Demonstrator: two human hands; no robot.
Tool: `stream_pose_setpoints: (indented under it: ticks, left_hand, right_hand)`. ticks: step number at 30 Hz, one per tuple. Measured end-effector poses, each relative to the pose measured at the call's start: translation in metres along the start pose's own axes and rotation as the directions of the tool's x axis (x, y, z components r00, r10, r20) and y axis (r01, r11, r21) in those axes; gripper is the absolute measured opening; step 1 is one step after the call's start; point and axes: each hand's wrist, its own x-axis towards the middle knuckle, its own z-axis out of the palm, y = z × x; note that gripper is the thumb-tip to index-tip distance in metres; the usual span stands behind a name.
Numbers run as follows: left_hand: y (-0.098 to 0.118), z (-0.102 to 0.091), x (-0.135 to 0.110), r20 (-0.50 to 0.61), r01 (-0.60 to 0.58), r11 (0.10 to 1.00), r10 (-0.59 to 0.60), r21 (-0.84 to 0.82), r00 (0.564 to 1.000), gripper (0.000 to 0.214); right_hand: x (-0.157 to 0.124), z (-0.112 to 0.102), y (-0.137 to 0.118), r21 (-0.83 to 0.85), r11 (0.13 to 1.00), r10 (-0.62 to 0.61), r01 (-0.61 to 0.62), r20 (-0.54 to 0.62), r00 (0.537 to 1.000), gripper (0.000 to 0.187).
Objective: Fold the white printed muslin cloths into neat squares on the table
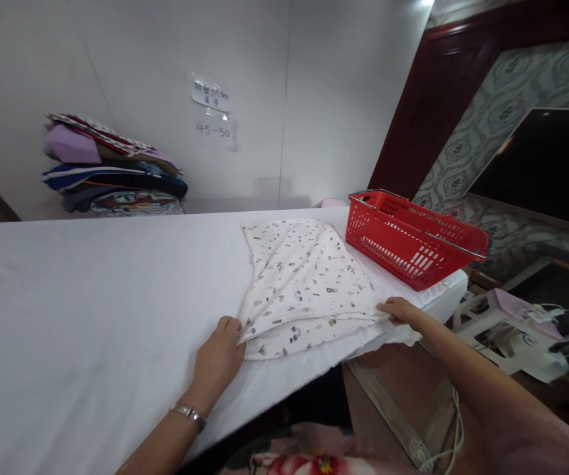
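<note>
A white cloth with small printed figures (308, 270) lies folded on the table, its layers showing along the near edge. At its near left corner, my left hand (222, 349) is closed with the fabric pinched between the fingers. My right hand (397, 310) pinches the near right corner of the same cloth. The cloth's exact kind cannot be made out. Its far edge lies flat, and soft creases run across the middle.
A red plastic basket (413, 241) stands on the right end of the white-covered table (91, 297). At the back left rises a stack of folded clothes (116, 168). Right of the table, a white plastic stool (492, 330) carries cables. A wall with paper notes (209, 95) closes the back.
</note>
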Motion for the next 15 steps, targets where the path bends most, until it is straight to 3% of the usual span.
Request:
stream_pose_setpoints:
  ticks: [3, 5, 7, 9, 11, 13, 15]
  left_hand:
    - [-0.008, -0.003, 0.003, 0.007, 0.06, 0.998, -0.06, -0.036, 0.998, 0.01]
    - [-0.014, -0.007, 0.009, 0.021, 0.127, 0.986, -0.126, -0.105, 0.992, 0.009]
    - [-0.019, -0.016, 0.017, 0.055, 0.223, 0.933, -0.217, -0.281, 0.975, 0.009]
    - [-0.022, -0.031, 0.024, 0.08, 0.308, 0.779, -0.317, -0.546, 0.945, 0.012]
    - [-0.024, -0.054, 0.025, 0.071, 0.284, 0.549, -0.376, -0.786, 0.924, 0.019]
    - [-0.026, -0.082, 0.017, -0.029, 0.127, 0.376, -0.384, -0.918, 0.923, 0.031]
    - [-0.03, -0.112, -0.003, -0.169, -0.033, 0.314, -0.419, -0.949, 0.892, 0.034]
  right_hand:
    - [-0.003, -0.002, 0.001, 0.222, 0.975, -0.025, 0.01, 0.061, 0.998, 0.017]
    - [-0.007, -0.006, -0.003, 0.457, 0.89, -0.06, 0.014, 0.085, 0.995, 0.019]
    - [-0.015, -0.014, -0.014, 0.634, 0.772, -0.099, 0.05, 0.042, 0.994, 0.022]
    - [-0.029, -0.027, -0.031, 0.709, 0.686, -0.161, 0.166, -0.074, 0.984, 0.032]
    - [-0.05, -0.041, -0.05, 0.739, 0.592, -0.257, 0.322, -0.205, 0.944, 0.047]
    - [-0.075, -0.054, -0.066, 0.725, 0.534, -0.339, 0.434, -0.286, 0.896, 0.048]
    - [-0.098, -0.064, -0.075, 0.717, 0.503, -0.361, 0.481, -0.332, 0.872, 0.046]
